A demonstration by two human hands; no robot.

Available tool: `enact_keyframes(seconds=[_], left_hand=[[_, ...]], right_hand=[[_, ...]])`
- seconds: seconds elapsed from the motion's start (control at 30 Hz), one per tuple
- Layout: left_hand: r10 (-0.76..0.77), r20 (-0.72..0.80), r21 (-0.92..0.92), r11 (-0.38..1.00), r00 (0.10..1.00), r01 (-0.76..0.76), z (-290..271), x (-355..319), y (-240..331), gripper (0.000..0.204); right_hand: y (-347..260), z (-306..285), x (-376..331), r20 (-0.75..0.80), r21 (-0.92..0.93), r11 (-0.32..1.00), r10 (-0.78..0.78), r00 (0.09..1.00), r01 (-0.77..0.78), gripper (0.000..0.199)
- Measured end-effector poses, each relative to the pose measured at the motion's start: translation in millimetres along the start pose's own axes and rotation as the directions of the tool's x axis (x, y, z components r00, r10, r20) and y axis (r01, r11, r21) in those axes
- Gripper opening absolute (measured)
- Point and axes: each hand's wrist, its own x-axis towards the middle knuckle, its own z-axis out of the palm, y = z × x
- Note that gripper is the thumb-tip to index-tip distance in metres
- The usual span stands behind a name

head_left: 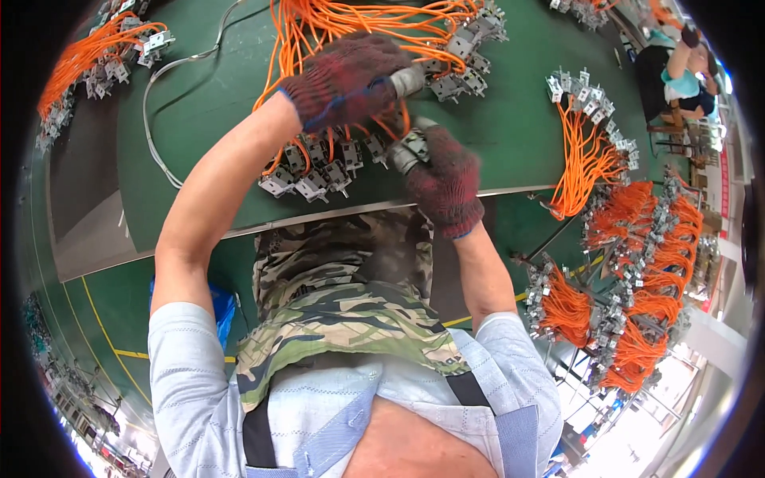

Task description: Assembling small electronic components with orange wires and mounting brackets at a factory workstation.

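Note:
Both my hands wear dark red-and-black knitted gloves with pale grey fingertips. My right hand (pixel 448 177) pinches a small grey metal connector (pixel 413 146) near the table's front edge. An orange cable (pixel 405 118) runs up from about that connector toward my left hand (pixel 351 80). The left fingers are curled in and slightly blurred; whatever they grip is hidden. Under and below my left hand, a row of grey metal connectors (pixel 312 186) on orange cables lies on the green table. More orange cables (pixel 351 16) spread behind it, ending in a cluster of connectors (pixel 466 60).
A pale cable (pixel 151 95) curves over the green tabletop (pixel 510 111). Connector bundles lie at the far left (pixel 103 56) and right (pixel 586 143). Several orange bundles (pixel 645 295) hang in a mass beyond the table's right side. Another person (pixel 681 76) sits at the upper right.

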Motion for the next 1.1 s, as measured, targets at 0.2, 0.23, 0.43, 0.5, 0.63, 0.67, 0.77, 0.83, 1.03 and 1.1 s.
enact_keyframes(seconds=[0.2,0.23,0.43,0.5,0.63,0.67,0.77,0.83,1.03,1.1], left_hand=[[-0.252,0.461,0.222,0.961,0.851,0.165,10.6,-3.4,6.3,0.049],[-0.261,0.521,0.225,0.96,0.812,0.165,7.9,-5.2,5.6,0.048],[-0.27,0.428,0.235,0.955,0.863,0.182,9.7,-8.0,10.3,0.037],[-0.265,0.35,0.258,0.949,0.899,0.179,6.9,-8.1,19.7,0.032],[-0.241,0.394,-0.022,0.962,0.887,0.271,21.1,5.7,54.7,0.048],[-0.236,0.387,-0.024,0.964,0.891,0.266,24.7,7.7,64.7,0.048],[-0.158,0.467,0.097,0.987,0.87,0.128,40.1,-5.6,79.8,0.042],[-0.138,0.502,0.076,0.99,0.854,0.116,33.6,-5.6,77.0,0.034],[-0.094,0.637,0.057,0.996,0.765,0.075,4.1,-39.6,72.9,0.015],[-0.075,0.616,0.07,0.997,0.784,0.04,-1.2,-52.4,68.8,0.013]], right_hand=[[55.8,14.5,1.3,0.016,-0.37,0.925,-0.081,0.997,0.081,0.048],[56.0,10.8,5.8,0.23,-0.475,0.879,0.071,0.971,0.049,0.055],[36.4,-35.9,26.8,0.071,-0.235,0.97,-0.04,0.997,0.056,0.077],[32.3,-52.9,51.0,-0.182,-0.287,0.951,-0.169,0.969,0.111,0.095],[81.9,-42.6,94.3,-0.253,-0.58,0.808,-0.301,0.92,0.105,0.108],[107.3,-33.1,100.3,-0.153,-0.646,0.747,-0.328,0.932,0.157,0.108],[90.7,-20.6,113.5,-0.185,-0.51,0.849,-0.264,0.947,0.137,0.103],[70.8,-17.0,117.5,-0.297,-0.283,0.957,-0.147,0.943,0.06,0.098],[6.1,-0.5,60.0,-0.207,-0.268,0.889,-0.431,0.878,0.372,0.082],[3.2,13.7,36.5,-0.094,-0.162,0.964,-0.229,0.969,0.212,0.085]])
